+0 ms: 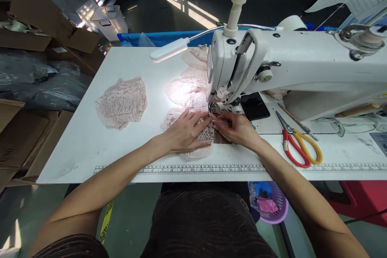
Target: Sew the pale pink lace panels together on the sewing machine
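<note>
A white sewing machine (232, 64) stands over the table, its lamp shining on pale pink lace. Just in front of the needle area lies a lace piece (201, 151). My left hand (189, 131) rests on it, fingers stretched out flat toward the presser foot. To the right of the foot, my right hand (234, 127) pinches the edge of the same lace between thumb and fingers. Behind the hands, another lace piece (184, 90) lies under the light. The needle tip is too small to make out.
A separate lace piece (122, 102) lies at the left. Scissors with red and yellow handles (298, 145), a black phone (255, 107) and a thin pencil-like tool (296, 121) lie at the right. A ruler strip (178, 169) runs along the front edge. Cardboard boxes (33, 137) stand left.
</note>
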Demonstrator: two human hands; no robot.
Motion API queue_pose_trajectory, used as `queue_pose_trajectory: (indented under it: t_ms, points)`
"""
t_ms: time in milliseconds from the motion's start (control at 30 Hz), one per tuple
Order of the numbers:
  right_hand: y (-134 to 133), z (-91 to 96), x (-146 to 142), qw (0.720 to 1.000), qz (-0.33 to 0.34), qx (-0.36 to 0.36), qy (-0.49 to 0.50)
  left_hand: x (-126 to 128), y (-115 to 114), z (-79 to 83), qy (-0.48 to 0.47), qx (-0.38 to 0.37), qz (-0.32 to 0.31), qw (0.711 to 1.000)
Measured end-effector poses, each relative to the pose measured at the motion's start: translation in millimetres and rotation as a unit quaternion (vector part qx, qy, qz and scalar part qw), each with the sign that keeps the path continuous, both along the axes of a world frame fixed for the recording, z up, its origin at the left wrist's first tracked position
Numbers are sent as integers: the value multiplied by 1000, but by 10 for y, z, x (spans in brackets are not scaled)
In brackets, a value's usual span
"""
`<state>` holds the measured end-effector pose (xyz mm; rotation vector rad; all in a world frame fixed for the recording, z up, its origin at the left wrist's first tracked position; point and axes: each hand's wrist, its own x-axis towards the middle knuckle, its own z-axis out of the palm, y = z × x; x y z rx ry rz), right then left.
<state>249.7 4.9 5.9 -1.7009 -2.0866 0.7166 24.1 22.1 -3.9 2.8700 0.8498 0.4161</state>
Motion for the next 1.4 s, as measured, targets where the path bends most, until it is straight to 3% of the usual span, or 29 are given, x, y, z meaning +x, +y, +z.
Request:
queue_pose_trajectory:
  t_ms: [200,300,467,567,667,733,833,1000,1167,1400]
  points:
    - [-175,-59,-74,992,-34,112,-53,-54,47,-47,31,-15,-8,999]
    - [-278,-90,-153,990,-35,133,-38,-49,46,-31,-43,41,-19,998]
    - [-393,-81,-311,990,29,129,-39,-19,-21,31,-184,148,-10,972]
    - [-349,-16,-270,991,79,92,-53,7,-50,3,-149,120,-59,980]
    - [-196,71,-82,989,143,42,11,23,-46,-71,-108,87,-68,988]
    - [-69,99,58,989,137,27,40,21,-35,-106,-100,82,-73,989]
    - [70,44,181,993,106,55,3,7,-23,-109,-106,86,-74,988]
    - [91,-168,156,973,176,142,-47,-19,-17,-71,-114,110,-85,984]
    - [63,-220,81,961,182,167,-122,-40,13,-87,-113,96,-108,983]
    - [57,-256,95,964,173,185,-83,-46,52,-94,-167,101,-133,972]
